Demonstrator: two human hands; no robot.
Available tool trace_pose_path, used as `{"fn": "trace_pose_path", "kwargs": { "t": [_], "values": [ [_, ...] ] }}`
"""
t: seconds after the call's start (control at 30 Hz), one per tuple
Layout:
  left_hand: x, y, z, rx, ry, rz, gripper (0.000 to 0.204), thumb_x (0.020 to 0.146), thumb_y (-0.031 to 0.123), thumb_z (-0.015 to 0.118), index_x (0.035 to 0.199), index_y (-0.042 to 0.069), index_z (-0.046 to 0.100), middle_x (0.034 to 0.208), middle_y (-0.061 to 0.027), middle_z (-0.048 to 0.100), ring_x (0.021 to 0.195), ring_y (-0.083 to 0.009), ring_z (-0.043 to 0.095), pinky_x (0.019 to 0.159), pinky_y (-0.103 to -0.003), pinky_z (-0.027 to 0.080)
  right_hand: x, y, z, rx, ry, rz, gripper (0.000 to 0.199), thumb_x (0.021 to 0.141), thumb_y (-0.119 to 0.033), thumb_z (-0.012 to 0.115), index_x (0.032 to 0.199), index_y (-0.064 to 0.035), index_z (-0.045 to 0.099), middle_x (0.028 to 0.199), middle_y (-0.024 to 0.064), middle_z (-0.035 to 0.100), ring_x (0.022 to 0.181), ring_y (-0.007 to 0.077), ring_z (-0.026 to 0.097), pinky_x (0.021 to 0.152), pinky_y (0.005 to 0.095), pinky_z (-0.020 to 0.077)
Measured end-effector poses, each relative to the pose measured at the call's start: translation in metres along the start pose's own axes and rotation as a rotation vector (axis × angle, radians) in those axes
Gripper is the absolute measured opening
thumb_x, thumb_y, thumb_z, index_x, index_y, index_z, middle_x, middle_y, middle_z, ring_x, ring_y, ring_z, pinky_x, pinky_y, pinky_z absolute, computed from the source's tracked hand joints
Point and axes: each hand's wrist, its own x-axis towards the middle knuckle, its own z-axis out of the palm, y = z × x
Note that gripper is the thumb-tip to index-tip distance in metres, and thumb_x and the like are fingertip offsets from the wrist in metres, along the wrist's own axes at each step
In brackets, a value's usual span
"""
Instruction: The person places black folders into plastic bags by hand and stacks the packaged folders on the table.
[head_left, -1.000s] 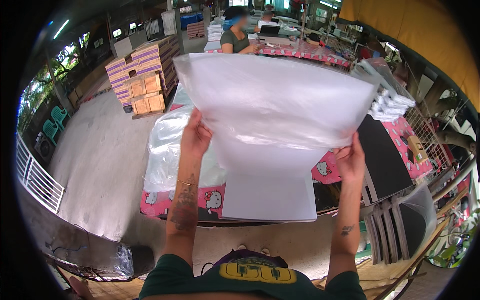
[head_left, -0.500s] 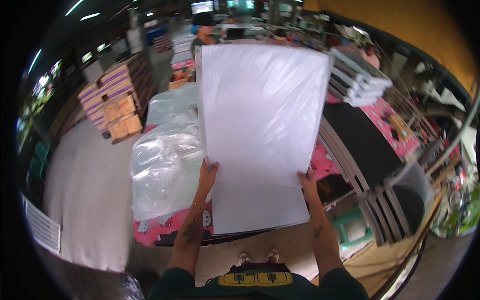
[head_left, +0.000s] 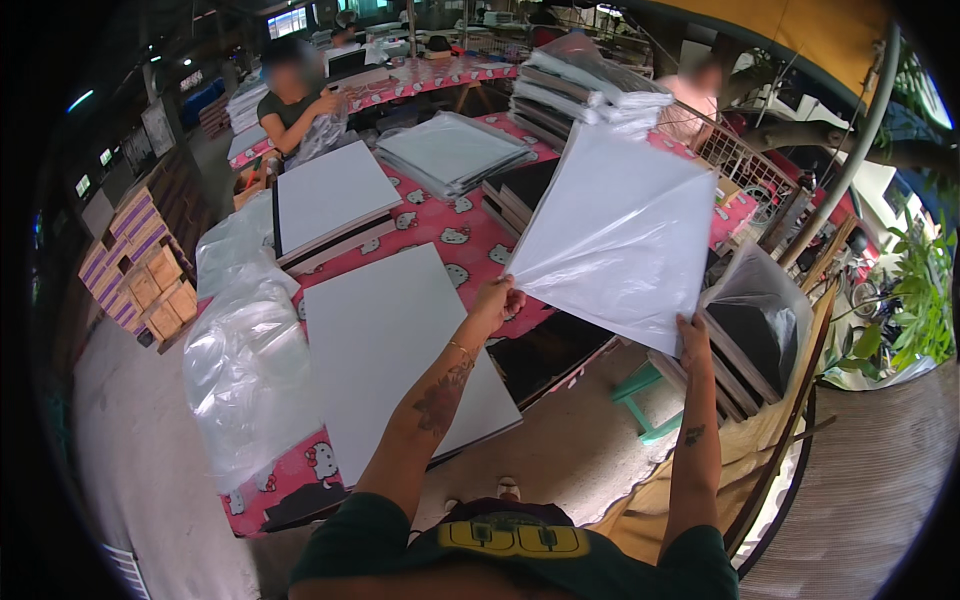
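Both hands hold a white flat panel in a clear plastic sleeve [head_left: 615, 240], tilted over the right side of the table. My left hand [head_left: 497, 303] pinches its lower left corner, where the plastic creases outward. At the lower right corner my right hand [head_left: 693, 340] grips the edge, thumb on top. A bare white panel [head_left: 395, 345] lies on the table left of the held one, partly behind my left forearm. Clear plastic bags [head_left: 250, 370] are heaped at the table's left edge.
The table has a pink patterned cover [head_left: 425, 225]. Behind stand a stack topped with a white panel [head_left: 335, 195], wrapped panels [head_left: 455, 150] and a taller wrapped pile [head_left: 580, 85]. Dark panels [head_left: 755, 345] lean at right beside a green stool [head_left: 645, 400]. A co-worker [head_left: 290, 115] handles plastic at far left.
The sleeved panel has swung to the right with both hands, uncovering the bare white panel on the table. My view has turned rightward.
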Motion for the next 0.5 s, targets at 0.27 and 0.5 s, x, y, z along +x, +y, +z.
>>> {"fn": "trace_pose_path", "kwargs": {
  "t": [0.27,0.5],
  "values": [
    [0.023,-0.006,0.022,-0.261,0.194,0.029,0.022,0.096,0.017,0.048,0.100,-0.005,0.049,0.082,-0.0156,0.059,0.070,-0.0263,0.064,0.062,-0.032,0.058,-0.035,-0.012,0.012,-0.182,-0.024,-0.233,0.049,0.088,-0.012,0.061,0.134,-0.0038,0.046,0.084,0.0076,0.061,0.066,0.0117,0.058,0.058,0.0242,0.0478],
    [-0.044,0.009,-0.021,-0.072,0.012,0.046,0.029,0.091,0.023,0.058,0.105,-0.001,0.053,0.087,-0.0120,0.062,0.076,-0.0220,0.066,0.067,-0.033,0.057,-0.004,0.029,0.028,-0.513,0.226,-0.542,0.030,0.082,-0.016,0.072,0.109,-0.0049,0.066,0.090,0.0116,0.066,0.073,0.0180,0.060,0.064,0.0306,0.0492]
  ]
}}
